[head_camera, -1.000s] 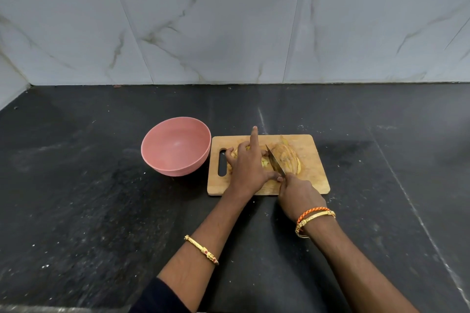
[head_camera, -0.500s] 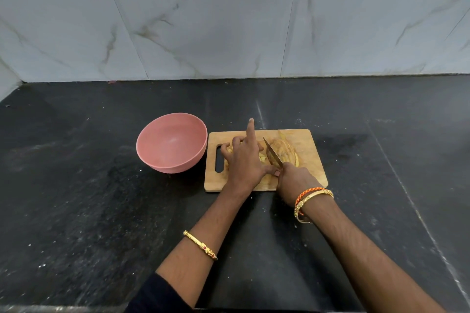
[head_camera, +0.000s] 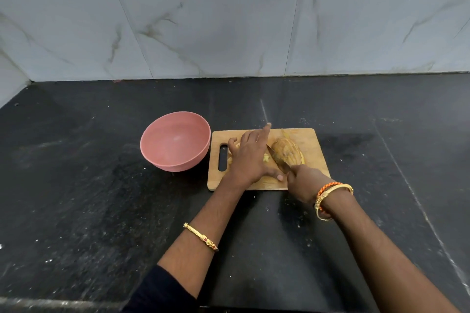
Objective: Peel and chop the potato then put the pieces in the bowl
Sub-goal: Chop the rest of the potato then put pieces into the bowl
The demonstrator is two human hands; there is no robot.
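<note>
On a wooden cutting board (head_camera: pixel 311 141), my left hand (head_camera: pixel 250 157) lies spread over pale yellow potato pieces (head_camera: pixel 266 158), index finger pointing away, thumb stretched right. Most of the pieces are hidden under the palm. My right hand (head_camera: pixel 304 180) grips the handle of a knife (head_camera: pixel 279 158), whose blade slants across the board between my left hand and a heap of brown potato peels (head_camera: pixel 288 151). An empty pink bowl (head_camera: pixel 175 161) stands just left of the board.
The board and bowl sit on a black stone countertop (head_camera: pixel 101 198) speckled with white crumbs. A marble-tiled wall (head_camera: pixel 229 20) closes off the back. The counter's front edge runs along the bottom of the view.
My left hand's fingers have flattened and spread more over the potato pieces. The knife stays at about the same spot beside the peels.
</note>
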